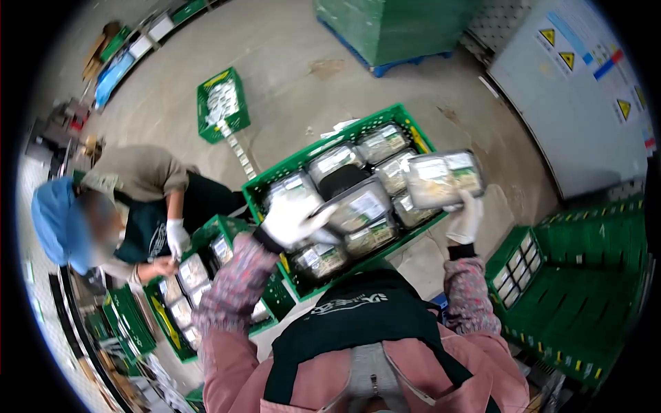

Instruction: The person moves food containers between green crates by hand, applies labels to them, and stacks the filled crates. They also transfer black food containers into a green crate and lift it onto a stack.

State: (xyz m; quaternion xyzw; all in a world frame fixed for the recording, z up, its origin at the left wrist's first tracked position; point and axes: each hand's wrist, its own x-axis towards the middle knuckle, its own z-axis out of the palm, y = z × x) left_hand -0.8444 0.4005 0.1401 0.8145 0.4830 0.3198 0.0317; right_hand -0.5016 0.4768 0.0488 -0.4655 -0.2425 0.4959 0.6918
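My left hand point(292, 220), in a white glove and blurred, is closed on the edge of a clear-lidded food pack point(358, 206) over the green crate point(330, 141). My right hand point(466, 219), also gloved in white, holds up another clear pack point(444, 179) beyond the crate's right side. Inside the crate lie several similar packs, such as one at the back point(382, 142) and one at the front point(320, 260). A black round object point(343, 180) sits among them, partly hidden by the pack at my left hand.
A co-worker point(138, 206) in a blue cap reaches into a second green crate point(172, 327) at the left. A small green crate point(241, 113) stands on the floor. Green crates point(578, 303) stand at the right, near a grey cabinet point(571, 89). A wrapped pallet point(399, 34) is behind.
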